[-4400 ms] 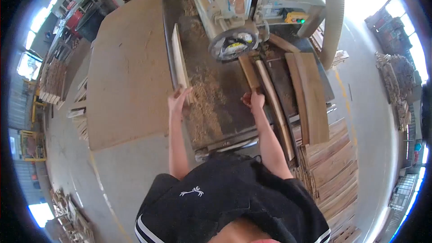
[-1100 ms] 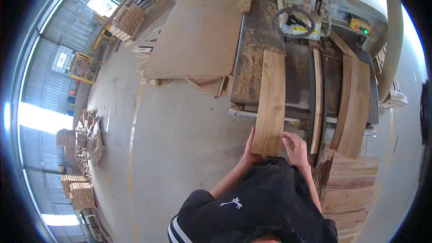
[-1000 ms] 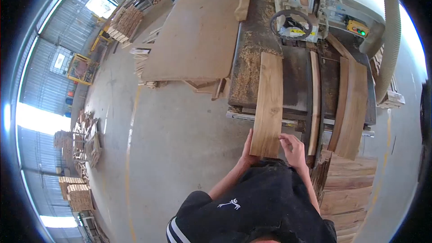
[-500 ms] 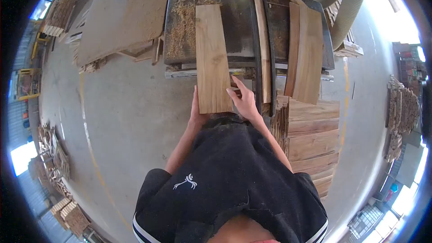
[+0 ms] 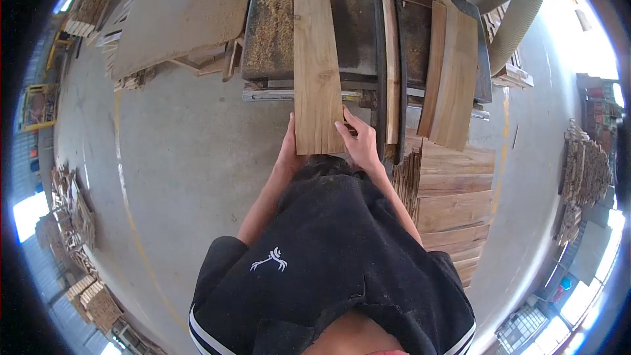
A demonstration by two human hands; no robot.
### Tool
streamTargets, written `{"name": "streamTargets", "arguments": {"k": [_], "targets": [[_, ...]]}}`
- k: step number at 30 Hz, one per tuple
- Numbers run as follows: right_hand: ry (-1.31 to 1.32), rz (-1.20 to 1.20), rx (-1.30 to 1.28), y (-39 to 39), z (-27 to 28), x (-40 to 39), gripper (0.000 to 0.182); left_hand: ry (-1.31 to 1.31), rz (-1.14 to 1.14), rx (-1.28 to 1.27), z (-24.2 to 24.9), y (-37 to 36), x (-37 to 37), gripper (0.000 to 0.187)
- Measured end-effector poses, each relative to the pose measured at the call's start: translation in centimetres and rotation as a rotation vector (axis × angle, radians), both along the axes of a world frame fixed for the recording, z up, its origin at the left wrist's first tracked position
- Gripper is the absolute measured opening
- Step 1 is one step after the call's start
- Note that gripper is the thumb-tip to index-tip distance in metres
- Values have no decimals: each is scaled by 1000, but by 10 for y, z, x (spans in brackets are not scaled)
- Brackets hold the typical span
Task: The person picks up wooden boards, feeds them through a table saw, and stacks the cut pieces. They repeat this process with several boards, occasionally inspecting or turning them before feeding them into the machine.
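A wooden board (image 5: 317, 72) lies lengthwise in front of me, its far part over the machine table (image 5: 358, 33) and its near end over my waist. At its near left edge, my left hand (image 5: 289, 146) grips it, with the fingers partly hidden underneath. My right hand (image 5: 359, 139) holds the near right edge, thumb on the top face and fingers beside and below. Right of the board, a narrow wood strip (image 5: 392, 72) lies along a dark rail (image 5: 402, 92).
Two more boards (image 5: 457, 79) rest on the table's right side. Below them stands a stack of boards (image 5: 455, 184). Sawdust (image 5: 273, 39) covers the table's left part. A large panel (image 5: 184, 13) is at the left, and a ribbed hose (image 5: 526, 26) hangs at the right.
My right hand has closed from a looser, spread pose onto the board's right edge. The board appears slightly higher and further right in view; the camera has also shifted a little.
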State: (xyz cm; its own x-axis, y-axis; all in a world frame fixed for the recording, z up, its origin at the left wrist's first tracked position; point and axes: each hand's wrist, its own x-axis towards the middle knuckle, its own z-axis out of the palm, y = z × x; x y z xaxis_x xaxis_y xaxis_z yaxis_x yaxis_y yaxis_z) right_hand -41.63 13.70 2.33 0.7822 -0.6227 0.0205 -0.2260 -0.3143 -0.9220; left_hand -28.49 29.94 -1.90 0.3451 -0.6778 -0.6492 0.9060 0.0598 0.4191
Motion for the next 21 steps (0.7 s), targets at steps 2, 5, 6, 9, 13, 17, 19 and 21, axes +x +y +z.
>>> {"name": "streamTargets", "arguments": {"k": [2, 5, 6, 9, 13, 17, 19, 21], "targets": [[55, 20, -56, -4, -8, -4, 50, -5, -29, 13, -11, 2, 3, 77], [179, 68, -109, -10, -14, -5, 50, -50, -62, 32, -58, 6, 4, 77], [208, 86, -131, -11, -13, -4, 50, -40, -63, 67, -62, 5, 6, 77], [218, 83, -365, -6, -4, -1, 48, 2, -92, 73, -49, 0, 9, 78], [159, 252, -236, 4, 28, 17, 46, 36, -106, 37, -48, -6, 24, 72], [67, 713, 7, 19, 68, 40, 40, 49, -112, 38, -62, -6, 30, 74], [-54, 940, 122, 37, 78, 52, 37, 51, -109, 50, -69, -2, 30, 74], [-30, 1045, 163, 52, 92, 62, 34, 50, -111, 56, -74, 2, 32, 75]]}}
